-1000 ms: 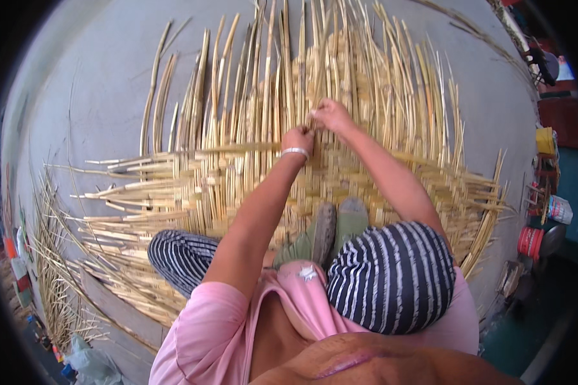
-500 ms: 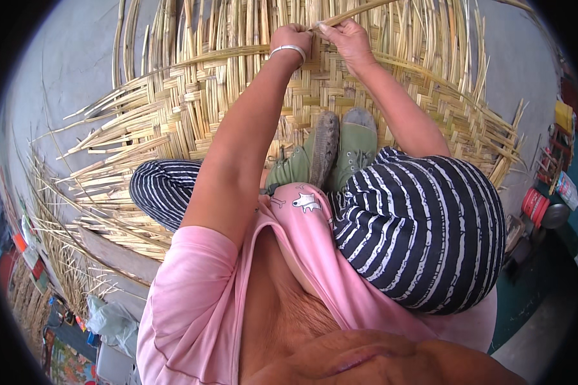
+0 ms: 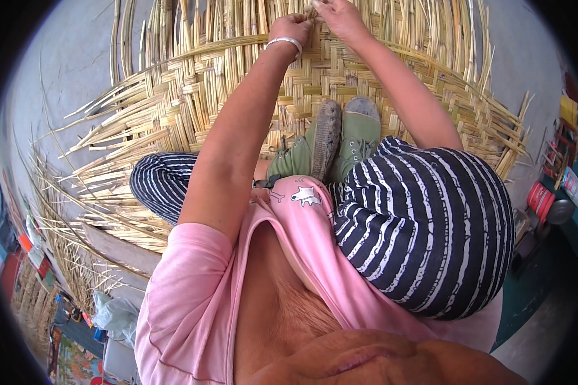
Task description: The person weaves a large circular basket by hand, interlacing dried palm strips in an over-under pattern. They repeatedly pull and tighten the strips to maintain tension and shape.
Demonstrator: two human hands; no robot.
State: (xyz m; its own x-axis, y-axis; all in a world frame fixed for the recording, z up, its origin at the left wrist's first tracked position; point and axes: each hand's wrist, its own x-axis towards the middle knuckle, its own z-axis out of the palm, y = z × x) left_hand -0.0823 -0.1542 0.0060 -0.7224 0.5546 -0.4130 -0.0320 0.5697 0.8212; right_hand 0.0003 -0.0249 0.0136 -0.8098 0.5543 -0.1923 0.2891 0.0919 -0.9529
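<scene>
On the grey concrete floor [image 3: 64,70] lies a large woven bamboo mat [image 3: 340,77], its finished checker weave under us and loose unwoven strips [image 3: 199,25] fanning out at the far edge and along our left. We squat on the woven part, both green shoes [image 3: 337,138] planted side by side on it, knees in striped trousers [image 3: 430,224] spread to either side.

We judge the step in hand to be the weaving of one strip into the far working edge. Both arms reach forward to the same point at the top of the view. The left hand [image 3: 292,29], a white bangle [image 3: 284,42] on its wrist, is curled with fingers together, apparently pinching a strip end [image 3: 311,9]. The right hand [image 3: 340,16] sits just beside it, fingers bent onto the same strip. The exact grip of either hand cannot be confirmed.

The next move, in our judgement, calls for keeping the strip flat, threading it over and under the uprights in the correct order, and pressing it tight against the previous row.

Limits of the view: the fingertips and the strip end are cut off by the top rim. The mat's far edge lies outside the frame. Small coloured objects [image 3: 546,199] at the right rim are too distorted to identify.
</scene>
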